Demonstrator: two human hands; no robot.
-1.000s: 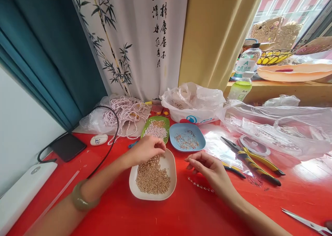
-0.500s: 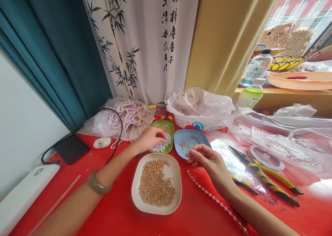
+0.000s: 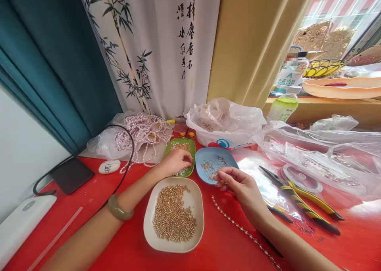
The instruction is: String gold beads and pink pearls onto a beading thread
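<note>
My left hand rests over the green dish of pale pearl beads, fingers curled and pinched into the beads; what they hold is too small to see. My right hand hovers at the near edge of the blue dish of thin metal pins, fingertips pinched together on something too fine to name. A beaded chain runs from under that hand toward the near right. The white dish of small gold beads sits between my forearms.
Yellow-handled pliers lie to the right on clear plastic bags. A white bag-lined tub, pearl strands, a phone with black cable and a white box ring the red table. Bottles stand on the sill.
My left hand left the white dish of gold beads and moved back onto the green dish. My right hand rose toward the blue dish, dragging the beaded chain out longer.
</note>
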